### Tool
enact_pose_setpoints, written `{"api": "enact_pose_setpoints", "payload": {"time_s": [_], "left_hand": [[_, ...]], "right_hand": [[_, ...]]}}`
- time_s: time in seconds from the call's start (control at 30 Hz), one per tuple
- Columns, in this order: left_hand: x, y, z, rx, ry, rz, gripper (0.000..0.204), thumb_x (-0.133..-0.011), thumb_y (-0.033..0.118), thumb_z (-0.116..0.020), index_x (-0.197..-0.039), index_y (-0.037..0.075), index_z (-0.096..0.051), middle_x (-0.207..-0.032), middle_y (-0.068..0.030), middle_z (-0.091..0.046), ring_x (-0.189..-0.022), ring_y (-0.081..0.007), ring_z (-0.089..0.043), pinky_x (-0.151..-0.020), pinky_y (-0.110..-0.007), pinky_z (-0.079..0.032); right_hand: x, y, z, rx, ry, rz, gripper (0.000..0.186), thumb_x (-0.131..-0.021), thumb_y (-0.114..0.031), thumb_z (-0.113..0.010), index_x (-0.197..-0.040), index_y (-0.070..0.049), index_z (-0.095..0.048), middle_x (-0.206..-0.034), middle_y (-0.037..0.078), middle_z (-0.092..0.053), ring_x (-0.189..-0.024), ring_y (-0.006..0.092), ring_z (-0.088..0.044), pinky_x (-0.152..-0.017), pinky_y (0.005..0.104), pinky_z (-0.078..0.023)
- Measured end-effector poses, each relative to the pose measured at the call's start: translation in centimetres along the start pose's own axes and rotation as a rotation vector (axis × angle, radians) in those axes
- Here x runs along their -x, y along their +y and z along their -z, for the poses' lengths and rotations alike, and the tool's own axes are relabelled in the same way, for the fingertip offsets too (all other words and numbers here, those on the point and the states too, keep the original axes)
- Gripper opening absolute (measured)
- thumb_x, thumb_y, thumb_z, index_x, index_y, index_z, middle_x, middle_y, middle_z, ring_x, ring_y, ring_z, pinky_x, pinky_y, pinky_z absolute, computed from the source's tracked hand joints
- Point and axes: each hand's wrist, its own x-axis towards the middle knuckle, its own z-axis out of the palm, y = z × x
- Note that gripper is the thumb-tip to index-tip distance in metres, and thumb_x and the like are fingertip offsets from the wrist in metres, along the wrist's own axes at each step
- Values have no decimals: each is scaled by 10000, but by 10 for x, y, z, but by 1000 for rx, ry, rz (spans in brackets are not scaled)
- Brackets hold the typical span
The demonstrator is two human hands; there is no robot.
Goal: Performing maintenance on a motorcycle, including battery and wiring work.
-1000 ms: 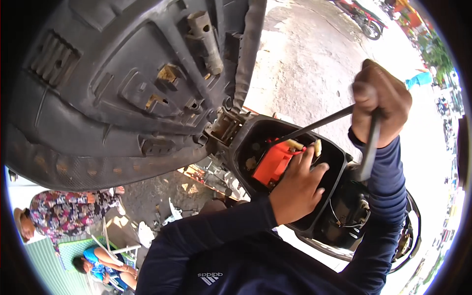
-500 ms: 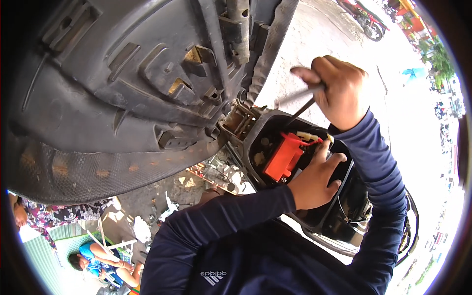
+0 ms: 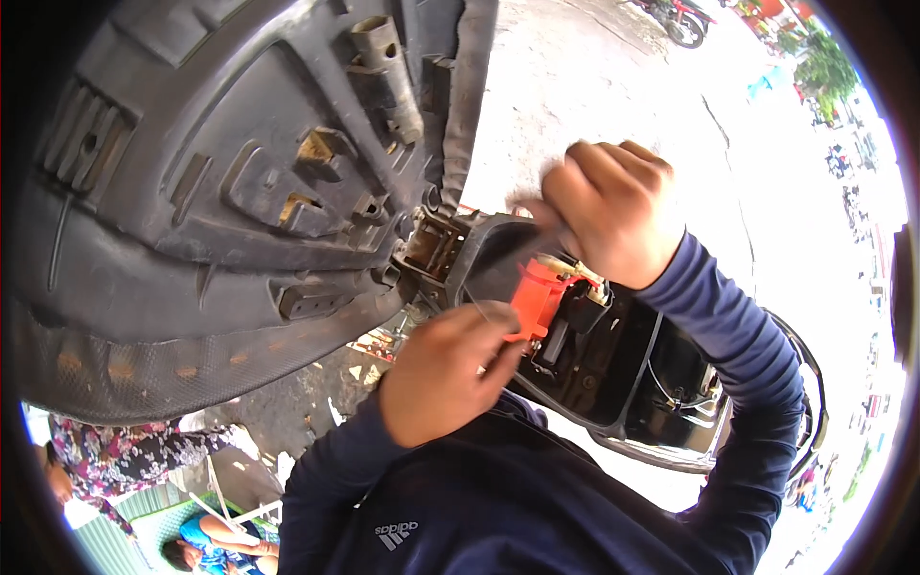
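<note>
A red plastic box-shaped part (image 3: 540, 299) with wires and pale connectors sits in the black storage compartment (image 3: 476, 273) under a motorbike's raised seat. At its near left edge, my left hand (image 3: 450, 369) has thumb and fingers pinched together on it; the fingertips are partly hidden. My right hand (image 3: 613, 213) is curled closed above the compartment's far side, smeared by motion. A dark blurred streak below its fingers fits the thin dark rod-shaped tool seen in that fist earlier. Beside the red box lies a black connector block (image 3: 588, 309).
The seat's black underside (image 3: 225, 206) stands up at the left, joined by a metal hinge (image 3: 433, 251). Behind the compartment is a second black bay (image 3: 676, 374) with a thin cable. A person in patterned clothes (image 3: 129, 446) and another in blue (image 3: 206, 546) are at lower left.
My left hand has moved from the right side of the red box to its left edge. My right hand has shifted left in the picture, and the view has turned slightly.
</note>
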Motion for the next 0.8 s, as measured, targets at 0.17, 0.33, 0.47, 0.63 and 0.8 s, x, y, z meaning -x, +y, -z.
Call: {"api": "enact_pose_setpoints", "payload": {"time_s": [0.17,0.33,0.47,0.63,0.8], "left_hand": [[-35,37,32,-387,569,-229,552,-867,217,-576,-1321,-80,-474,-1351,-281,-485,-1257,-401,-489,-1048,-452,-383],[-107,2,22,80,265,-310,739,-1023,458,-408,-1484,-85,-213,-1518,-323,-253,-1440,-453,-212,-1161,-477,-230],[-123,-14,3,1384,145,-228,702,-1038,477,-352,-1504,-30,-217,-1531,-260,-270,-1423,-287,-315,-1147,-363,-291],[-101,-52,-28,1056,154,-64,521,-1055,442,-322,-885,11,-560,-739,-80,-605,-716,-141,-583,-725,-279,-477],[-101,-61,-31,830,225,-67,446,-1073,339,-318,-832,35,-538,-709,-5,-477,-657,-63,-431,-602,-228,-375]], "right_hand": [[-10,-7,24,46,-408,-493,316,-934,-254,-618,-1061,-8,-465,-724,194,-581,-650,374,-624,-617,473,-494],[-15,33,41,-1001,-802,-485,312,-970,-256,-587,-904,46,-627,-662,114,-607,-570,187,-569,-563,332,-462],[0,27,22,-1340,-701,-727,578,-893,-569,-624,-661,-40,-610,-562,31,-552,-516,124,-548,-500,252,-430],[-13,7,45,-64,44,-174,435,-642,-355,-803,-856,-1,-668,-917,126,-623,-764,256,-608,-648,358,-482],[-12,1,56,30,-278,36,375,-623,-325,-773,-806,-21,-650,-998,84,-629,-884,231,-622,-725,357,-501]]}}
